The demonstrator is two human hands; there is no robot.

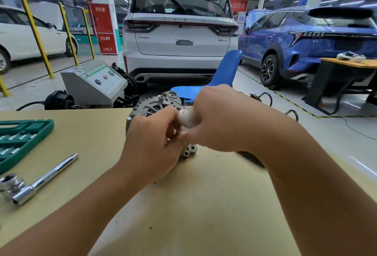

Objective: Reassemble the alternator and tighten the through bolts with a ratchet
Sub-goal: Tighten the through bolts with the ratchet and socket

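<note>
Beyond my fingers, past the far edge of the counter (204, 204), a white car (179, 37) stands with its rear toward me, and a blue car (306, 41) sits to the right of it. A blue chair (222, 74) stands just behind my right hand, and a grey machine (95, 82) with a sloped control panel stands on the floor to the left of my fingers.

The tan counter spreads under both my forearms. Far to the left of my fingers, a green socket tray (22, 139) lies at the counter's edge. Nearer me than the tray, a chrome wrench (40, 182) lies flat, its handle angled up toward my left hand.

The alternator (151, 105) sits on the counter right under my fingers, its grey ribbed housing showing above my left hand and a small lug poking out below my knuckles.

My right hand (222, 119) has its fingers wrapped around a pale tool handle (186, 118), whose rounded end sticks out toward my left hand. My left hand (155, 141) has its fingers curled and pinching something small at the alternator, just beside the handle; I cannot tell what it is.
</note>
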